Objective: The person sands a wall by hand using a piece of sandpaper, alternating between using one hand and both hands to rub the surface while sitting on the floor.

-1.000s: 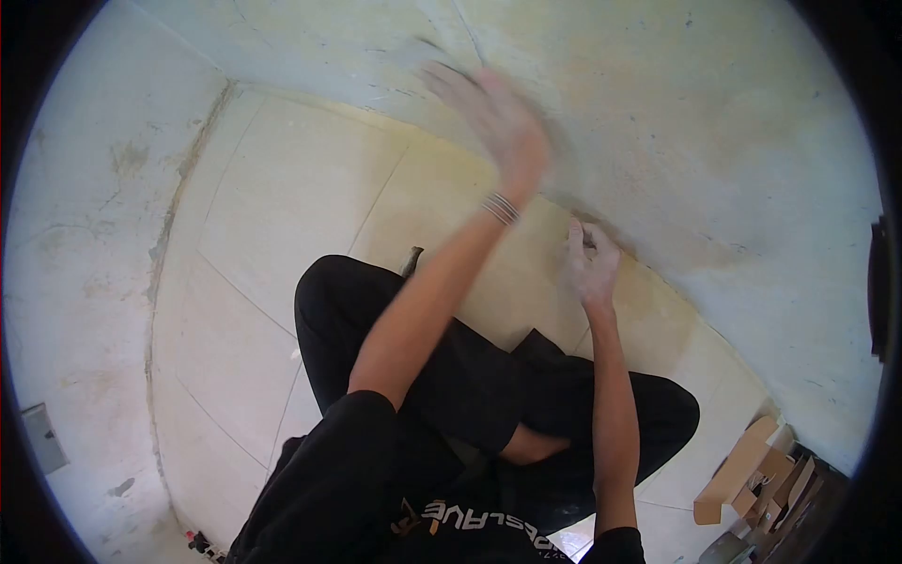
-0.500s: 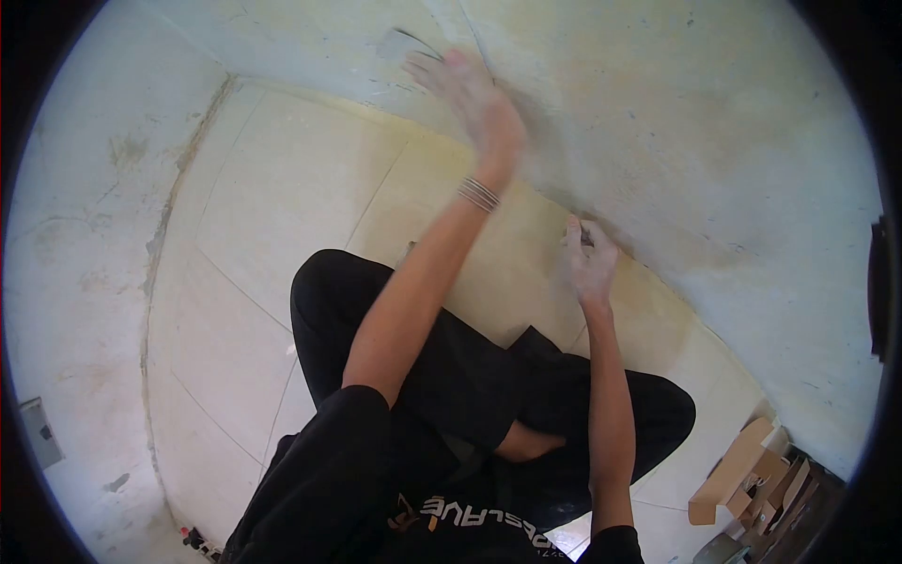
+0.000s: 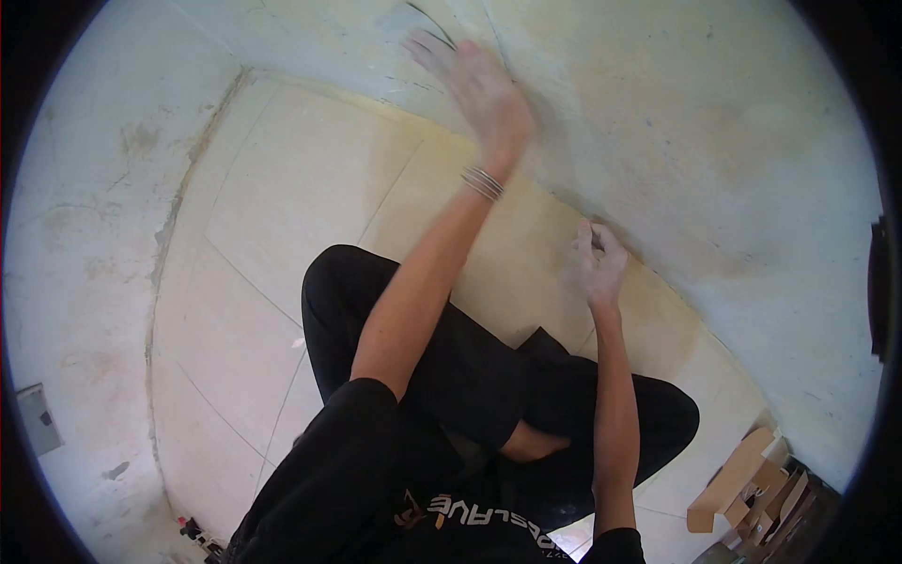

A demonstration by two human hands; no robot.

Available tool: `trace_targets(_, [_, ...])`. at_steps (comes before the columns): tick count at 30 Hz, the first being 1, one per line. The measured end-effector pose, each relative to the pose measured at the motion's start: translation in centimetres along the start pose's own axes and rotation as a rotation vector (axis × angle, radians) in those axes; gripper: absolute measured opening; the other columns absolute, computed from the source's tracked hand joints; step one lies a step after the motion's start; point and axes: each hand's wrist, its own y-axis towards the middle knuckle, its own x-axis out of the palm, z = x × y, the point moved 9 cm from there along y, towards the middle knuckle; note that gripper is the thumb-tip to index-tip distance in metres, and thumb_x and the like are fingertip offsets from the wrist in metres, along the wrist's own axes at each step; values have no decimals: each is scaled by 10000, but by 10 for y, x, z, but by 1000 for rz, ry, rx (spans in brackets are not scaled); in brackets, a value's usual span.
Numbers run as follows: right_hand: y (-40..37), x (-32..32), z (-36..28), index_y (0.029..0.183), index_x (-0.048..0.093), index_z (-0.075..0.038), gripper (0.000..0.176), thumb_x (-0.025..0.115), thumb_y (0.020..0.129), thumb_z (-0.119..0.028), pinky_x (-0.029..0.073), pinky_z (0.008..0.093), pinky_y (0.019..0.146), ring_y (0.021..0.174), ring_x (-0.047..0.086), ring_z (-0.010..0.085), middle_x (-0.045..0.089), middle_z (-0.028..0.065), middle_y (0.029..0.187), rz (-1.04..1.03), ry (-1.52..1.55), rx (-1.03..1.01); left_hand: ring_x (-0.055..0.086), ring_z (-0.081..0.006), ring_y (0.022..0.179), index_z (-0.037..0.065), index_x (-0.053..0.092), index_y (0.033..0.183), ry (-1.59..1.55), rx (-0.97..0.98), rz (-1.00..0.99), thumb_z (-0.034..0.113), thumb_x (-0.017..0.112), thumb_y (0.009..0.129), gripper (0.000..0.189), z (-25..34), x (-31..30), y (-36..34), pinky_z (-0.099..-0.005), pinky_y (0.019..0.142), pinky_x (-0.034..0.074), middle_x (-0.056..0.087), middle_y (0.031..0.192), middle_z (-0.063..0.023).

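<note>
The thin grey sheet (image 3: 406,19) is up against the wall (image 3: 658,94), at the top of the view, its visible part reaching past the fingertips of the left hand (image 3: 477,94). From that hand it lies up and to the left, away from the body and in line with the fingers. Its dark, curved edge slants from upper left to lower right, much as the fingers point; the hand covers the rest, so its full long axis cannot be told. The left hand is laid out nearly flat, its fingers straight and close together, not wrapped round anything; it seems to press the sheet to the wall, though blur hides the exact contact. A bracelet (image 3: 483,183) circles that wrist. The right hand (image 3: 601,268) is well apart from the sheet, lower and to the right, near where the wall meets the floor (image 3: 282,169), so the left is clearly the nearer one. Its fingers are curled in toward the thumb, with a dark gap between; whether they grip something cannot be told. Both hands look dusty. An open box (image 3: 728,479) sits at lower right, away from both.
</note>
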Motion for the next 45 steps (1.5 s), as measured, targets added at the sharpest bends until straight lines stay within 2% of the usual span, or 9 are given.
trace_targets(7, [0, -4, 33, 895, 667, 46, 258, 640, 914, -210, 502, 307, 642, 656, 652, 174, 677, 135, 711, 5, -272, -181, -124, -395, 1447, -93, -74, 1471, 127, -125, -297, 441, 303, 1019, 795, 24, 54, -125, -449, 1175, -66, -149, 1541, -293])
trace_targets(13, [1, -2, 2, 894, 668, 53, 245, 626, 909, -188, 504, 327, 656, 669, 651, 167, 679, 130, 706, 24, -60, -28, -78, -457, 1436, -99, -71, 1470, -17, -259, 14, 377, 380, 1003, 805, -9, 7, -20, -484, 1172, -15, -122, 1526, -337])
trace_targets(18, [-3, -7, 25, 903, 673, 44, 250, 621, 916, -200, 502, 319, 669, 689, 650, 159, 691, 109, 738, 21, -29, -148, -131, -391, 1446, -150, -67, 1443, 143, -212, -301, 442, 272, 1021, 801, 15, 52, -129, -441, 1177, -70, -122, 1537, -312])
trace_targets(22, [-1, -8, 1, 925, 671, 45, 229, 617, 909, -178, 502, 326, 681, 685, 643, 167, 688, 105, 744, 50, -124, -184, -108, -411, 1444, -130, -80, 1451, 147, -228, -202, 416, 307, 1017, 798, 10, 46, -107, -459, 1175, -49, -128, 1535, -316])
trace_targets(27, [-2, -3, 1, 933, 659, 56, 222, 647, 883, -160, 499, 344, 674, 687, 648, 182, 681, 140, 761, -13, -69, 20, -65, -442, 1443, -100, -91, 1465, 58, -197, -11, 411, 361, 1003, 824, -18, 11, -24, -485, 1172, -15, -142, 1535, -310])
trace_targets(31, [-3, -6, -2, 891, 655, 53, 281, 653, 905, -228, 493, 332, 659, 672, 641, 171, 670, 141, 731, 6, -202, -267, -125, -403, 1445, -125, -90, 1452, 103, -161, -223, 417, 277, 1026, 781, 16, 44, -115, -455, 1171, -64, -121, 1535, -318])
trace_targets(35, [3, -3, 26, 868, 652, 56, 293, 639, 919, -233, 494, 324, 662, 656, 627, 156, 664, 132, 714, -23, -242, -189, -127, -401, 1445, -124, -83, 1454, 96, -225, -256, 425, 277, 1026, 784, 16, 54, -124, -455, 1172, -69, -124, 1537, -313])
trace_targets(39, [0, -4, 1, 863, 655, 56, 277, 638, 917, -216, 492, 321, 661, 641, 615, 152, 661, 136, 707, 22, -8, -15, -97, -425, 1445, -102, -61, 1471, 37, -172, 20, 388, 330, 1018, 774, -15, 15, -36, -460, 1173, -33, -112, 1542, -308])
trace_targets(45, [1, -4, 15, 859, 659, 49, 271, 632, 921, -214, 490, 314, 666, 640, 611, 155, 660, 142, 705, 9, -156, -187, -128, -431, 1436, -119, -77, 1457, 119, -125, -222, 351, 294, 1028, 737, 14, 45, -112, -481, 1167, -63, -145, 1534, -313])
